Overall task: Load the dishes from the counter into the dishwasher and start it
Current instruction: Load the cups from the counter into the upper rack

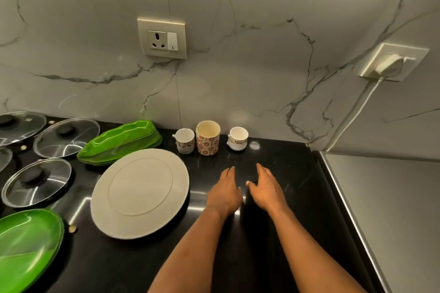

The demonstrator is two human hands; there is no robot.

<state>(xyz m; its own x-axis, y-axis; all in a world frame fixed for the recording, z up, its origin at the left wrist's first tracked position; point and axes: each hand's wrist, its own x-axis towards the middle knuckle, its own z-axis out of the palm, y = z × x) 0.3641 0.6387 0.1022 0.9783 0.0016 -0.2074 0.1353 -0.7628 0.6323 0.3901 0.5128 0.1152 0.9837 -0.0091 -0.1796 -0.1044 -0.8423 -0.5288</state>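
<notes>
On the black counter (281, 169) lies a large grey plate (140, 192). Behind it sits a stack of green leaf-shaped plates (121, 143), and another green plate (26, 245) lies at the front left. Against the wall stand a small white cup (185, 140), a taller flower-patterned mug (207, 137) and a second small white cup (238, 138). My left hand (225, 191) and my right hand (265, 188) hover side by side over bare counter, right of the grey plate and in front of the cups. Both have straight fingers and hold nothing.
Three glass pot lids (66, 137) (37, 182) (19, 126) lie at the left. A wall socket (162, 39) sits above the cups. A plugged-in socket (392, 62) with a white cable is on the right wall. The counter's right edge (345, 209) drops off beside my right arm.
</notes>
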